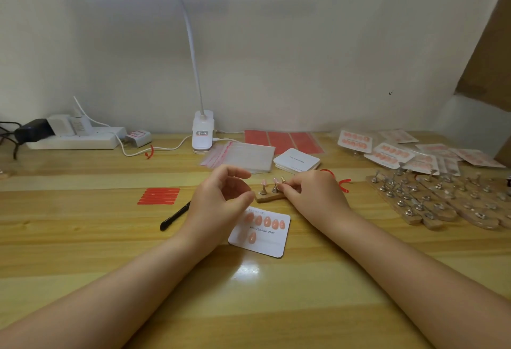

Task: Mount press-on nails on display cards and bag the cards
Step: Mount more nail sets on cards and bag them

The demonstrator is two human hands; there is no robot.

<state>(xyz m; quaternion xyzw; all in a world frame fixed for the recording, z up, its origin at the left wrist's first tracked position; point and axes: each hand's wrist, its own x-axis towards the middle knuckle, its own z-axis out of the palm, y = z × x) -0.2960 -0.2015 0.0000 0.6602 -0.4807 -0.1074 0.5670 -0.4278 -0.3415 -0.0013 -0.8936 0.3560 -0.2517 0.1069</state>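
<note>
While both forearms reach in from the bottom edge, the table [83, 238] carries everything, lit by a clip lamp [202, 133] at the back wall. A power strip [74, 139] with plugs sits back left. Back right lies a spread of bagged cards [401, 152] with pink nails, and in front of them wooden holders [442, 202] studded with bare metal stands. Mid-back: a stack of clear bags [243, 156], red sheets [284, 141] behind, a stack of blank cards [297, 160] just beside the bags.

Left hand [221, 199] hovers above the table, fingers loosely curled, thumb and forefinger apart, nothing in it. Right hand [315, 192] has fingertips bunched at the right end of a small holder [269, 196]; they seem to pinch something there, can't tell whether a nail or a stand. Two stands on that holder carry pink nails [275, 180].

The card [262, 234], printed "Handmade Nail", lies flat just in front of the holder, between the hands, near the left wrist. Five nails fill its top row, and one clear nail plus a fainter one sit in the lower row. Red strips [159, 196] lie left, a black pen [175, 217] near the left wrist.
</note>
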